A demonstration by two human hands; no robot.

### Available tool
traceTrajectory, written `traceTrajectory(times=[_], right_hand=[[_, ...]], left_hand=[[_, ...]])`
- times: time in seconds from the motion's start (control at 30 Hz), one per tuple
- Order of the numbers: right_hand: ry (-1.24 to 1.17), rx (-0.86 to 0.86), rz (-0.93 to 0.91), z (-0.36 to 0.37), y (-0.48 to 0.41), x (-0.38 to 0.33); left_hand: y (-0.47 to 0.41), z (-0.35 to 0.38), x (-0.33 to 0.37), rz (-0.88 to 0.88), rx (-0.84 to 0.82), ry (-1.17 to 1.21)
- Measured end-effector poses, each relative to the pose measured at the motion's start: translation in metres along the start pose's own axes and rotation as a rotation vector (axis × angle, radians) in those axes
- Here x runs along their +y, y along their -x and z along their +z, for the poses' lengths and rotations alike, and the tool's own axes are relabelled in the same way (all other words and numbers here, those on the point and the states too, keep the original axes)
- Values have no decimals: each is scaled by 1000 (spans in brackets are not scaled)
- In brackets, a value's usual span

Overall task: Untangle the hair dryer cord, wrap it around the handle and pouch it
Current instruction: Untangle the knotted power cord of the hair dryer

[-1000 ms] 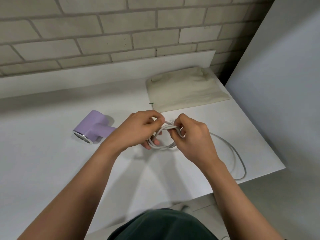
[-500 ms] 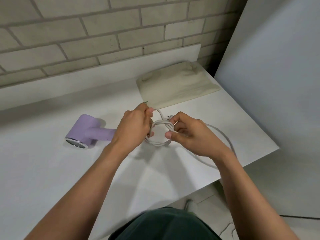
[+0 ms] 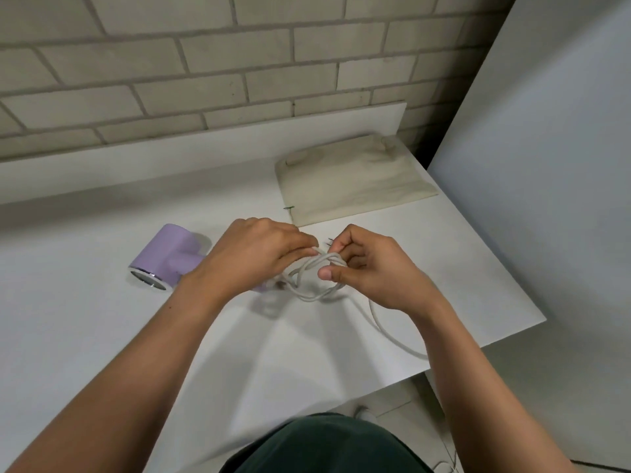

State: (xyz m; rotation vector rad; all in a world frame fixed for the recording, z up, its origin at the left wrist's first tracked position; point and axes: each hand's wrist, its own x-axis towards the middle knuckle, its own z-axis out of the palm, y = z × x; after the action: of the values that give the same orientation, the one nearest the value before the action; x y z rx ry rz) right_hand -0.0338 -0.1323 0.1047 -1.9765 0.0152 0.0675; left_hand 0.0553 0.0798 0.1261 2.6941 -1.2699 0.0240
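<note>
White cord [image 3: 327,259], knotted in loops, sits between both hands. The left hand [image 3: 252,254] pinches one side and the right hand [image 3: 372,271] curls round the other, thumb pressing, likely to lift the tangle off the table [image 3: 102,336] for picking apart. The lilac hair dryer [image 3: 167,254] lies just left, tethered by the cord. The beige pouch [image 3: 351,182] waits flat behind, not yet needed.

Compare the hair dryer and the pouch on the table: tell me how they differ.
The hair dryer is lilac with a shiny rim; the pouch is beige cloth. The hair dryer is bulky, the pouch lies flat. The hair dryer sits at the left, the pouch farther back on the right. Both rest on the white table.
</note>
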Motion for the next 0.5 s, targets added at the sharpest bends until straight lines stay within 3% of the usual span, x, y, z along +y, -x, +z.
traceTrajectory(times=[0.17, 0.27, 0.33, 0.43, 0.5], right_hand=[[-175, -7, 5, -13, -6, -4], [-152, -12, 17, -14, -8, -3], [-136, -23, 33, -14, -10, 0], [-164, -35, 30, -17, -11, 1], [-182, -48, 25, -19, -10, 1]], left_hand=[[3, 14, 6, -330, 140, 186], [1, 23, 7, -399, 88, 250], [-3, 25, 8, -342, 30, 272], [-6, 21, 10, -18, 66, 208], [-9, 16, 10, 74, 73, 132]])
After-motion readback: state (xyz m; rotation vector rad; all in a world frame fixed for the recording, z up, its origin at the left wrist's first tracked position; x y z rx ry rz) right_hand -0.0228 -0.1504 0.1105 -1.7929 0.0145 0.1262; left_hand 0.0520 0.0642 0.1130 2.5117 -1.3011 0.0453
